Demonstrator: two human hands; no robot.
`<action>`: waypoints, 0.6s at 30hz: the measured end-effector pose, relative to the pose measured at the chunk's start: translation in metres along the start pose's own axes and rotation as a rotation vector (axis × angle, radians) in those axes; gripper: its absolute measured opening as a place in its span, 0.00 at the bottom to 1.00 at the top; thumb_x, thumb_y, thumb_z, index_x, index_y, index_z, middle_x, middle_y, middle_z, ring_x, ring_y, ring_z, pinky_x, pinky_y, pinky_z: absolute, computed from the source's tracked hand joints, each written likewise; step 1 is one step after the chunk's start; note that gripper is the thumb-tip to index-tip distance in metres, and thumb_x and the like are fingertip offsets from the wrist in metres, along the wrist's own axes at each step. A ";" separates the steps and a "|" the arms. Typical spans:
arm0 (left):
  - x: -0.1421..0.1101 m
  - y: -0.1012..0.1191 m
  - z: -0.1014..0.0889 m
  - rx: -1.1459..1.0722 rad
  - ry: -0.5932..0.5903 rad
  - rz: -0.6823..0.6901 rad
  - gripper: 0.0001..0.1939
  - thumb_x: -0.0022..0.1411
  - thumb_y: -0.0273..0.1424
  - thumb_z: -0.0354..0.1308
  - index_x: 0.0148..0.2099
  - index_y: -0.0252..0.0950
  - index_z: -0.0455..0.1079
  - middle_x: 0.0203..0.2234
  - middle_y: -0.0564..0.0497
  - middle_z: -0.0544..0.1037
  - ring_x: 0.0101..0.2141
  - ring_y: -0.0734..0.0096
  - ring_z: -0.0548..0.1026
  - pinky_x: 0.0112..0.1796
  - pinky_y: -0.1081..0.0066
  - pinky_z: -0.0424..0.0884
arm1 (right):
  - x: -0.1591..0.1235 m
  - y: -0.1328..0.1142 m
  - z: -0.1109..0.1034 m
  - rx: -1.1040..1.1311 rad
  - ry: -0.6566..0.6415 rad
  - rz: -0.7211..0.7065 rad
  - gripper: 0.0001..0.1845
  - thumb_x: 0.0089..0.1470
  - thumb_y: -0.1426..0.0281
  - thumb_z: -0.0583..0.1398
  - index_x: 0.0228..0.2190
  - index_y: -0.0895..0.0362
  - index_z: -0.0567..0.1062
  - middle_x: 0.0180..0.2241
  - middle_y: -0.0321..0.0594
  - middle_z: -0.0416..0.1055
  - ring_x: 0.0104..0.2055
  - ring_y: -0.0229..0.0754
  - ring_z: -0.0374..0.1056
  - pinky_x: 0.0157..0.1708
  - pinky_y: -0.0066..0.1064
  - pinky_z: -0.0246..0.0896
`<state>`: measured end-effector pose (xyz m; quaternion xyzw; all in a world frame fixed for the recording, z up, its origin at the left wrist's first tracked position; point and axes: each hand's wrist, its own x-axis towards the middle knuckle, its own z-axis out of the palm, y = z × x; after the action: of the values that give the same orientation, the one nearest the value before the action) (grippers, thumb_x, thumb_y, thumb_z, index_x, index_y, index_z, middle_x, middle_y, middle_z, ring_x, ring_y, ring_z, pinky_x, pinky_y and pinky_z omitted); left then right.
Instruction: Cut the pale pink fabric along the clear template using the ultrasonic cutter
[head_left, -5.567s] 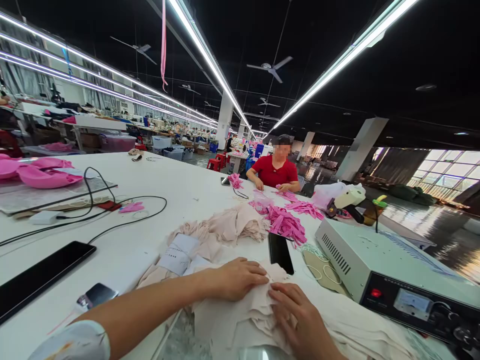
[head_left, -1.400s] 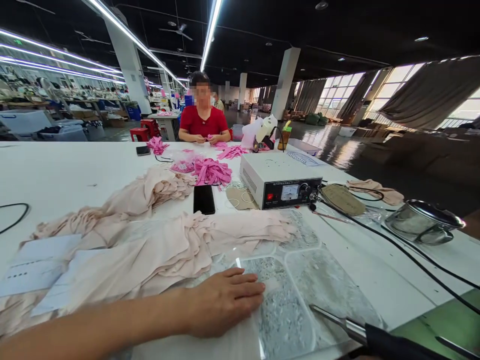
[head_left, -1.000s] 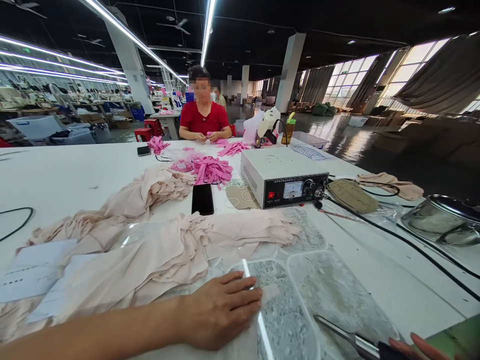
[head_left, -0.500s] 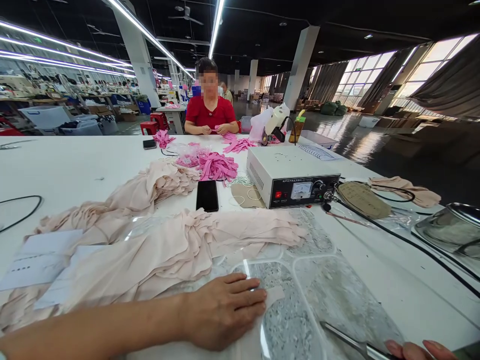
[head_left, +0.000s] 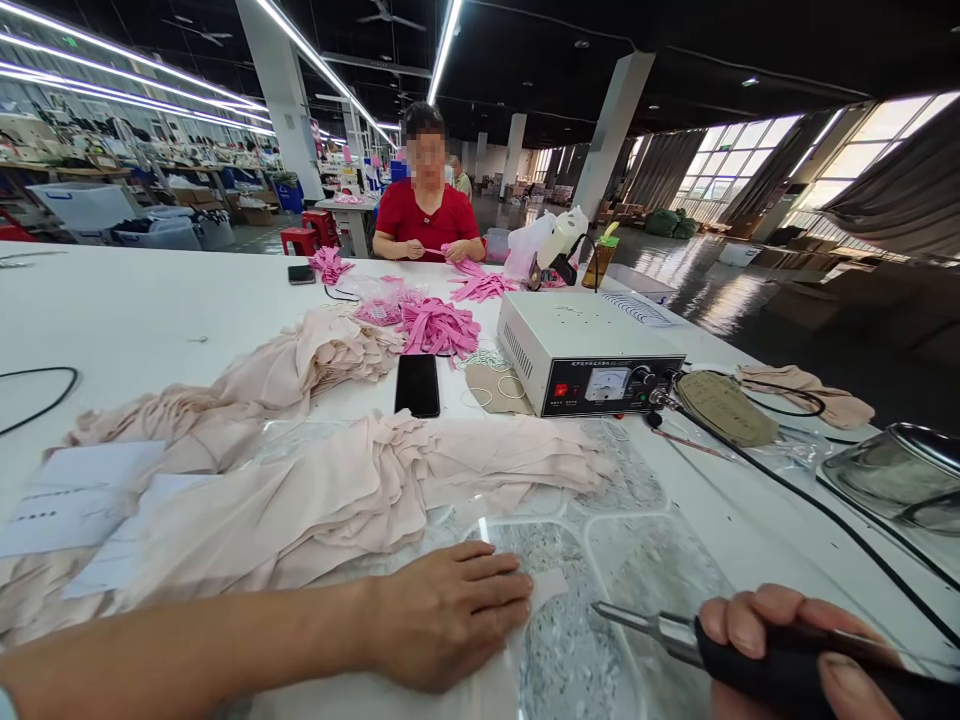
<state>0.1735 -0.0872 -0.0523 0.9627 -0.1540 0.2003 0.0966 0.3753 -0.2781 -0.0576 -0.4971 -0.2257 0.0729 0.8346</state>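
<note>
My left hand (head_left: 457, 612) lies flat, fingers stretched out, on a pale beige piece of fabric (head_left: 551, 588) over a clear-topped grey patterned mat (head_left: 637, 560). My right hand (head_left: 795, 650) is wrapped round the black handle of a handheld ultrasonic cutter (head_left: 675, 632). Its metal tip points left, a short way right of my left fingers and the fabric's end. Behind my left hand lies a layered stack of beige fabric pieces (head_left: 360, 480), with white paper labels (head_left: 82, 495) at its left. My left palm hides part of the fabric under it.
A metered control box (head_left: 592, 350) stands beyond the mat, its black cable (head_left: 795, 500) running right. A phone (head_left: 417, 385), pink strips (head_left: 442, 328) and a metal pot (head_left: 900, 475) are on the table. A co-worker in a red shirt (head_left: 427, 215) sits opposite, handling pink strips.
Earlier both hands were on the beige stack. My right hand has since come in from the right, gripped the lying cutter and lifted its tip leftward. My left hand stays flat on the fabric.
</note>
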 end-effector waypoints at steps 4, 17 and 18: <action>0.000 0.001 -0.001 -0.005 0.005 -0.004 0.13 0.70 0.27 0.46 0.52 0.28 0.67 0.49 0.44 0.76 0.52 0.60 0.71 0.53 0.65 0.63 | -0.002 -0.011 0.040 0.043 0.032 0.002 0.00 0.50 0.70 0.57 0.29 0.53 0.68 0.25 0.34 0.60 0.21 0.36 0.59 0.20 0.33 0.63; 0.000 -0.002 0.000 -0.027 0.012 -0.002 0.12 0.68 0.26 0.49 0.51 0.28 0.68 0.48 0.43 0.76 0.50 0.60 0.71 0.50 0.64 0.65 | 0.001 -0.008 0.042 0.023 -0.079 0.023 0.03 0.49 0.69 0.60 0.28 0.53 0.69 0.23 0.32 0.61 0.19 0.35 0.59 0.18 0.32 0.63; 0.001 -0.002 0.000 -0.024 0.018 -0.001 0.12 0.68 0.26 0.49 0.51 0.27 0.68 0.48 0.43 0.76 0.50 0.60 0.71 0.50 0.64 0.65 | 0.002 -0.008 0.043 0.036 -0.081 0.033 0.04 0.48 0.69 0.61 0.28 0.53 0.69 0.23 0.33 0.62 0.19 0.35 0.59 0.18 0.32 0.63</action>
<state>0.1746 -0.0854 -0.0520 0.9597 -0.1548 0.2071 0.1098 0.3566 -0.2478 -0.0326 -0.4822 -0.2499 0.1109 0.8323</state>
